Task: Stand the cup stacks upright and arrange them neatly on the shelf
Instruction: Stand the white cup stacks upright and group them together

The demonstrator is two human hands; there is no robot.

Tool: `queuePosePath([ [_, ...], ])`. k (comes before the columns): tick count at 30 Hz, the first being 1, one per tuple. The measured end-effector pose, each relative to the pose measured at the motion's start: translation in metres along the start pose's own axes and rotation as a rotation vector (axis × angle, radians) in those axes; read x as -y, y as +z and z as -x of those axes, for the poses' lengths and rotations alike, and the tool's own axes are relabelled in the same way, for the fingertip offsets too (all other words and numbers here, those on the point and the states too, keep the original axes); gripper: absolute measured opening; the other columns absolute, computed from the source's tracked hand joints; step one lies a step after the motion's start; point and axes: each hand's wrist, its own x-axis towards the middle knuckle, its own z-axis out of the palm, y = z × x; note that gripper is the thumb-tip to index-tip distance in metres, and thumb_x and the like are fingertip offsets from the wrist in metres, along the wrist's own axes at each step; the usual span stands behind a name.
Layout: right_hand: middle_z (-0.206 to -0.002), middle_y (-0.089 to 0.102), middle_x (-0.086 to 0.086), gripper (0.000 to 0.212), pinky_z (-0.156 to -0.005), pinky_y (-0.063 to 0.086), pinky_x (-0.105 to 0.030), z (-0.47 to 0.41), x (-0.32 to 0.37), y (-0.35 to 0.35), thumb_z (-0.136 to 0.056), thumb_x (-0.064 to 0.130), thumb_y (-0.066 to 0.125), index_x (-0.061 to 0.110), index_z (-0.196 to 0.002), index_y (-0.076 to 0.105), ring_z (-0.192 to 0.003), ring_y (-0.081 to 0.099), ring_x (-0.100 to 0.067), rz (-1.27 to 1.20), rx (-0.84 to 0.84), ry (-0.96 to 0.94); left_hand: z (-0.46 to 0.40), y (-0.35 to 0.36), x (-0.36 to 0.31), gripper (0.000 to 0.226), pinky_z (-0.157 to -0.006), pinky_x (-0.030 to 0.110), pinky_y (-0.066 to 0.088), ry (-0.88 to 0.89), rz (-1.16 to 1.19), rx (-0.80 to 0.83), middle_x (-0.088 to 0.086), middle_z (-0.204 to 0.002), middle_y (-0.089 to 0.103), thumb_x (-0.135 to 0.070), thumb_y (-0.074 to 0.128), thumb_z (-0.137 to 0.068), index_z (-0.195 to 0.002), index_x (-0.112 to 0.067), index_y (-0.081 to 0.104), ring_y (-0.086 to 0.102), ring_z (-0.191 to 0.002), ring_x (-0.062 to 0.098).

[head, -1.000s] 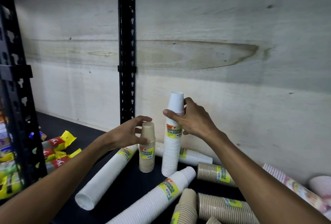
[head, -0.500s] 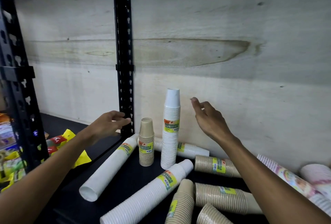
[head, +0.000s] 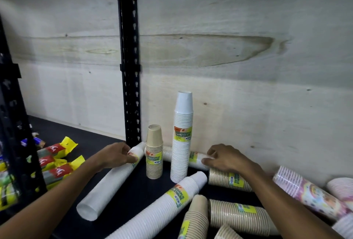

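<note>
We grip the upper end of a long white cup stack with our left hand, thumb and fingers curled round it; this stack lies on its side on the black shelf, slanting toward the front edge. Our right hand curls its fingers round a second lying white stack, which rests along the plywood back wall behind the standing stacks. Two stacks stand upright: a short brown cup stack and, just beside it on the right, a tall white cup stack. In front lie another white stack, several ribbed brown stacks and, at far right, a patterned pink stack. A black perforated upright stands behind our left hand. Red-and-yellow packets lie at far left.
</note>
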Motion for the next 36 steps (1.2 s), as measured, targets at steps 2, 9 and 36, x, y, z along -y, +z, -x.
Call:
queuePosePath([
  [2,-0.134,0.058,0.0,0.06,-0.096,0.049,-0.035,-0.005,0.0,0.003,-0.082,0.063,0.062,0.026,-0.13,0.056,-0.117,0.057,-0.021,0.041,0.025,-0.012,-0.002,0.002,0.0,0.039,-0.088,0.031,0.049,-0.011,-0.033,0.009,-0.006,-0.1,0.064,-0.049,0.076,-0.073,-0.1,-0.027,0.059,0.06,-0.094,0.013],
  [9,-0.141,0.052,0.0,0.069,-0.098,0.046,-0.034,-0.022,-0.001,0.007,-0.08,0.061,0.065,0.028,-0.138,0.05,-0.123,0.053,-0.022,0.136,0.073,0.002,-0.005,0.006,0.005,0.047,-0.072,0.026,0.048,-0.07,-0.011,0.038,-0.006,-0.097,0.065,-0.057,0.077,-0.062,-0.096,-0.029,0.061,0.061,-0.086,0.009],
  [36,-0.114,0.068,0.007,0.04,-0.086,0.049,-0.031,0.013,-0.02,-0.096,-0.064,0.042,0.087,0.037,-0.099,0.069,-0.107,0.062,-0.017,-0.221,-0.334,-0.131,0.003,-0.057,-0.027,0.063,-0.071,0.032,0.055,0.19,0.696,-0.23,-0.003,-0.112,0.068,-0.02,0.087,-0.07,-0.126,-0.019,0.058,0.069,-0.096,0.02],
])
